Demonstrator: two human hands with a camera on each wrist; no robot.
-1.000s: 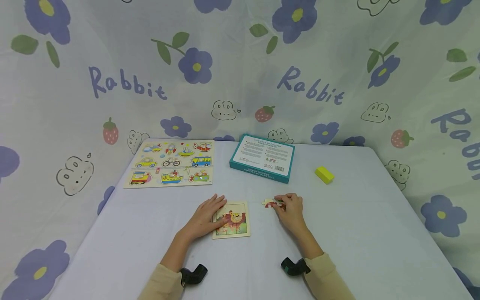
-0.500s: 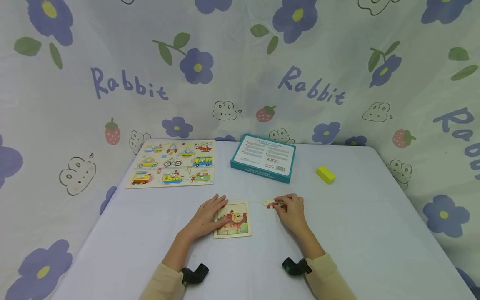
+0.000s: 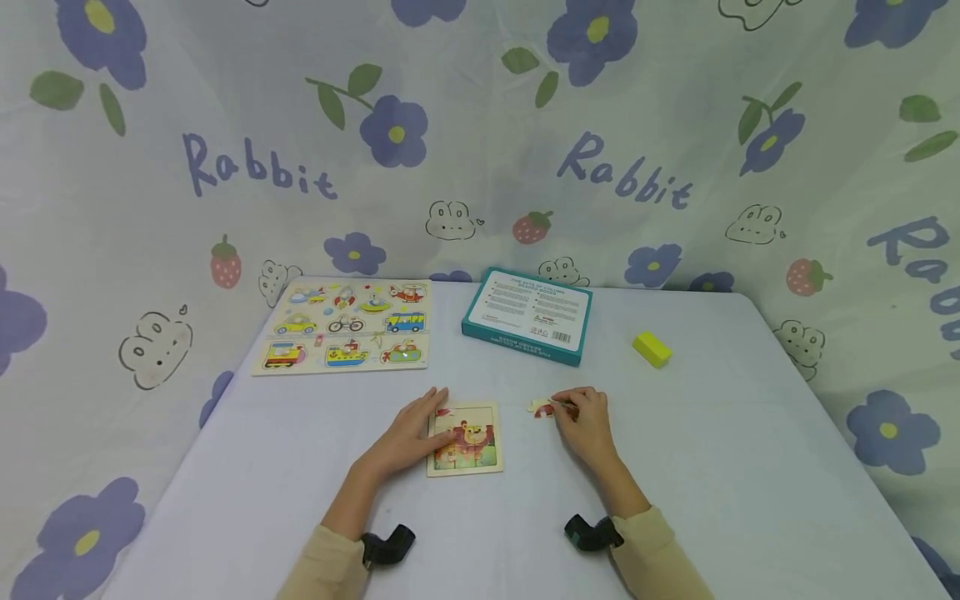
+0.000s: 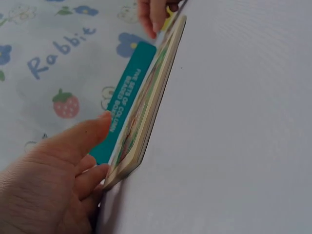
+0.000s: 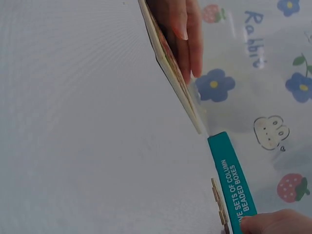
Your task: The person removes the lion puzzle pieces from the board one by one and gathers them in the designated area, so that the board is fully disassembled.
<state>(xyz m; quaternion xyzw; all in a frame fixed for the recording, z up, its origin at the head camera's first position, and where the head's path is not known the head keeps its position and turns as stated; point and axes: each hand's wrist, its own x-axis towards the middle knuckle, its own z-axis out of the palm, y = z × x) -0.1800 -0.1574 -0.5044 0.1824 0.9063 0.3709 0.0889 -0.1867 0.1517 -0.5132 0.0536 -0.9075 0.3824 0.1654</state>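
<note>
My left hand (image 3: 407,435) rests along the left side of a square wooden jigsaw puzzle (image 3: 480,450) with a bear picture. Its thumb lies over the picture, and its straight fingers reach past the upper left corner. In the left wrist view, the thumb and fingertips of that hand (image 4: 58,170) are by the near corner of the board (image 4: 141,122). My right hand (image 3: 587,421) has thumb and forefinger together on red-and-cream puzzle pieces (image 3: 542,408) lying on the table to the right; the fingers partly hide them. The pieces (image 5: 219,204) appear edge-on in the right wrist view.
Behind the hands lies a teal box (image 3: 525,317) with a white printed label. A vehicle peg puzzle board (image 3: 345,327) is at the back left. A yellow block (image 3: 652,349) sits to the right on the white-covered table (image 3: 735,467). A patterned curtain stands behind.
My left fingers have drawn slightly left, uncovering a red patch at the puzzle's upper left. The right fingertips have shifted a little right on the pieces.
</note>
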